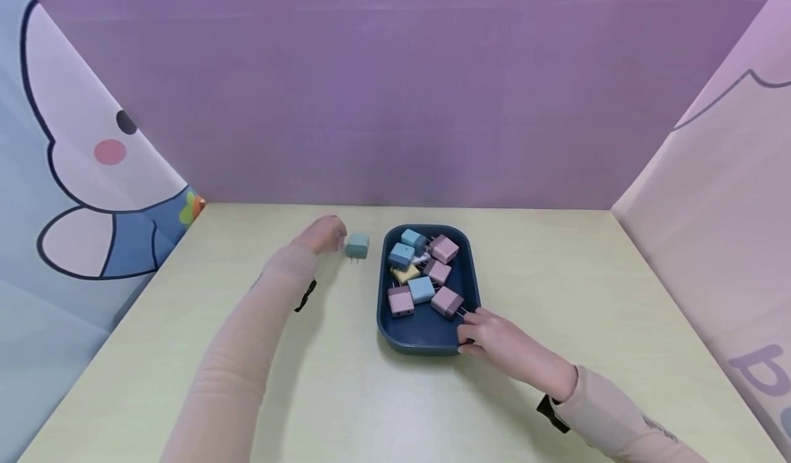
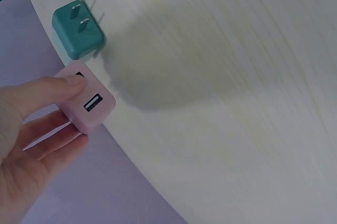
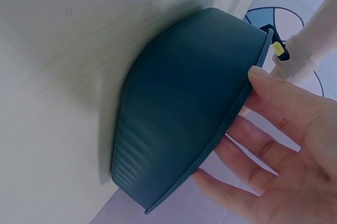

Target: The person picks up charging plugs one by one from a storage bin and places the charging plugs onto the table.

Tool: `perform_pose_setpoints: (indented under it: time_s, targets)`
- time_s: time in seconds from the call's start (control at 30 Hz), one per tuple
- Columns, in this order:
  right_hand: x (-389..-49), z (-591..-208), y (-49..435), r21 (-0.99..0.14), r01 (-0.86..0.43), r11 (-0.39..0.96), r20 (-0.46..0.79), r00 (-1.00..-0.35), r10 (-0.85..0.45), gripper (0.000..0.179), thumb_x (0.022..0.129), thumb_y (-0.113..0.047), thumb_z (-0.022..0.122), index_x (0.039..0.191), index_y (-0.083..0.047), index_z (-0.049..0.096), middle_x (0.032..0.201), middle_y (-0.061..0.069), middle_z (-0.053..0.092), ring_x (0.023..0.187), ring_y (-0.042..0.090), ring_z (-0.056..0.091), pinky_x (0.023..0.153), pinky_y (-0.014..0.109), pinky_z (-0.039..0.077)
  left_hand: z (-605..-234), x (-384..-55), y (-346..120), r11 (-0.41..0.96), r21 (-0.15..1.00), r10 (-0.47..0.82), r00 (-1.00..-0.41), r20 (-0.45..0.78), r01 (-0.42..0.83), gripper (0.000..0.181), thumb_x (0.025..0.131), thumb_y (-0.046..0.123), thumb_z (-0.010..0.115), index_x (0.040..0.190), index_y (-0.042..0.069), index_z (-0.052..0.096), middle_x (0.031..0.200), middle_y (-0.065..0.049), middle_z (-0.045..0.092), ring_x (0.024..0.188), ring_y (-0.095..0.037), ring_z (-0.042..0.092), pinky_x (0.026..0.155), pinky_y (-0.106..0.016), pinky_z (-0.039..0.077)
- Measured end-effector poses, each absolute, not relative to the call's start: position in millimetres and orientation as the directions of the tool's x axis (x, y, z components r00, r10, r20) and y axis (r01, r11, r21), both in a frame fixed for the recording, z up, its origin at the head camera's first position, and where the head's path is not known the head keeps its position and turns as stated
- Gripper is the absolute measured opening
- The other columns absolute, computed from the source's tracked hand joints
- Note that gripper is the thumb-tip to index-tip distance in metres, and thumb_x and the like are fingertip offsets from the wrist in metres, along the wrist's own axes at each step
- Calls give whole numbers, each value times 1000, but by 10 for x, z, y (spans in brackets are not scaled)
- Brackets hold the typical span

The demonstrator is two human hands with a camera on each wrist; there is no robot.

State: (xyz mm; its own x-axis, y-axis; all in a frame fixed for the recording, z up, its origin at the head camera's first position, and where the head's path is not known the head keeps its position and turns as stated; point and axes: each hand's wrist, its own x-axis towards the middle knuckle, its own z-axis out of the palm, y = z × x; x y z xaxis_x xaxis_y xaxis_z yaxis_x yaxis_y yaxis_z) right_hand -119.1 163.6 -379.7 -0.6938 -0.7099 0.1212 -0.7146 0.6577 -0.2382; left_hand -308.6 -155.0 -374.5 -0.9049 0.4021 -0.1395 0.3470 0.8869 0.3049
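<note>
In the left wrist view my left hand (image 2: pixel 31 124) pinches a pink USB charger plug (image 2: pixel 90 100) between thumb and fingers, its USB ports facing the camera. Right beside it a teal charger plug (image 2: pixel 79 30) lies on the table with its prongs showing. From the head view, the left hand (image 1: pixel 324 234) is just left of that teal plug (image 1: pixel 357 245), and the pink one is hidden. My right hand (image 1: pixel 497 343) grips the near right corner of a dark blue tray (image 1: pixel 426 348), thumb on the outside of the rim (image 3: pixel 237 111). Several pink, blue and yellow charger plugs lie jumbled inside.
The pale table (image 1: pixel 544 277) ends at a purple backdrop (image 1: pixel 395 106). Printed cloth walls stand at the left (image 1: pixel 74 209) and right (image 1: pixel 711 209). The tray is to the right of the teal plug.
</note>
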Motion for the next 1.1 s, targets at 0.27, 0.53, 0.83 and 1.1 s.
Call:
perform_pose_setpoints:
  time_s: [0.27,0.53,0.83,1.1]
  targets:
    - [-1183,-3793,1639,-241,-713,659,121,-695,-708,9,76,-14,68,73,-14,60,70,-8,49,68,7,41,59,19,40,-3816,-3097,-1570,881,306,409,-905,-113,360,27,76,-10,55,103,-6,62,108,-21,58,103,-33,52,90,-40,41]
    - [-1181,-3816,1631,-262,-709,655,119,-697,-707,9,75,-14,68,74,-14,60,70,-9,48,67,6,40,58,18,40,-3919,-3120,-1604,904,283,372,-915,-155,320,27,80,-5,55,107,-5,60,112,-20,57,107,-34,50,91,-40,39]
    - [-1175,-3814,1629,-247,-710,660,123,-698,-705,8,75,-14,69,74,-14,60,70,-8,49,68,6,40,58,17,39,-4006,-3143,-1683,870,266,450,-890,-80,416,23,81,-7,52,102,-9,61,103,-23,59,100,-36,54,87,-39,43]
    - [-1179,-3802,1643,-237,-714,659,119,-695,-709,9,76,-15,68,73,-15,59,70,-8,48,67,7,40,58,18,39,-4027,-3168,-1671,873,285,434,-897,-86,395,23,80,-7,52,102,-9,61,104,-24,59,100,-36,53,88,-40,42]
